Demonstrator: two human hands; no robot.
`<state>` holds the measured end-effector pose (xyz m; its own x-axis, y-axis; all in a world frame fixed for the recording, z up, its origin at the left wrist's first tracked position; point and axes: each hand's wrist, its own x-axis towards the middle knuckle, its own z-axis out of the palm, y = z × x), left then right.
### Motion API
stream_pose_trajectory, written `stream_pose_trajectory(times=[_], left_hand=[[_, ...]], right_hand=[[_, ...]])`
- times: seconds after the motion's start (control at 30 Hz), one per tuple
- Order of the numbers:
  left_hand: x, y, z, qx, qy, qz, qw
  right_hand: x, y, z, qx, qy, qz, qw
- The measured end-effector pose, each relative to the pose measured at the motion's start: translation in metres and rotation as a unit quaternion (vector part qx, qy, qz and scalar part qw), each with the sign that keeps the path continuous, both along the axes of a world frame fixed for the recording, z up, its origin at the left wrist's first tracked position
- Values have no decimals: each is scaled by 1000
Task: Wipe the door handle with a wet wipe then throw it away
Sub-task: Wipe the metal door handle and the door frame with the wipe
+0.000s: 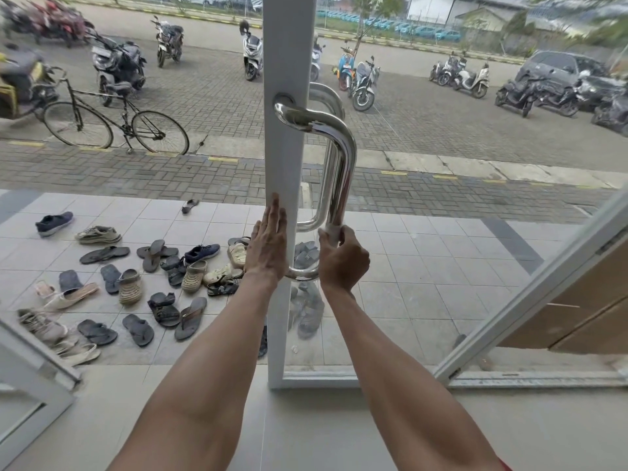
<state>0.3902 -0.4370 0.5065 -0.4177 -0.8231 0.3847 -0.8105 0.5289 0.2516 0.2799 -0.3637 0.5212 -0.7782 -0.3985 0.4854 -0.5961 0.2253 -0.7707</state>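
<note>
We see no bin, box or other container in this view, so nothing can be said of contents.

The door handle (343,164) is a polished steel bar fixed to the white door frame (285,147). Its long axis runs upright, parallel to the frame and just to the right of it. At the top it bends left into a round mount on the frame, and at the bottom it curves left again towards the frame, behind our hands. A second, matching handle (323,185) shows through the glass on the far side of the door.

Our right hand (341,258) is wrapped around the lower end of the handle, fingers curled closed on the bar. A small patch of something white, the wet wipe (332,234), shows between the fingers and the steel at the top of the grip; most of it is hidden inside the fist.

Our left hand (270,246) lies flat against the door frame, left of the handle's lower end, fingers straight, held together and pointing up, gripping nothing.

Left of the frame, on the tiled porch, a scatter of shoes and sandals (163,277) lies. Beyond it, further up and left of the handle, a bicycle (115,125) stands on the paving, with parked motorbikes (251,52) behind.
</note>
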Motion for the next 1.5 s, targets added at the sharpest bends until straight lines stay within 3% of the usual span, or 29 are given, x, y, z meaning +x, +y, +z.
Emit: stream_pose_trajectory(times=[0.1, 0.23, 0.3, 0.5, 0.67, 1.03, 1.3, 1.4, 1.5], left_hand=[[-3, 1, -2, 1, -7, 8, 1000], [-9, 4, -15, 38, -13, 30, 999], [-15, 12, -22, 56, 0, 27, 998], [-22, 37, -30, 87, -6, -16, 996], [-26, 48, -20, 62, 26, 7, 998], [-39, 83, -24, 126, 43, -41, 990], [-52, 93, -29, 170, 179, -6, 969], [-61, 88, -41, 186, 246, 3, 951], [-67, 83, -55, 189, 243, -10, 951]], right_hand=[[1, 1, -11, 29, -26, 8, 999], [-2, 6, -44, 154, -175, 65, 970], [-4, 9, -49, 171, -233, 81, 954], [-10, 8, -41, 155, -224, 92, 958], [-13, 10, -31, 142, -241, 96, 955], [-24, 11, -4, 168, -346, 177, 906], [-28, 17, 20, 254, -235, 228, 910], [-28, 9, 32, 169, -146, 237, 946], [-29, 1, 36, 113, -110, 241, 958]])
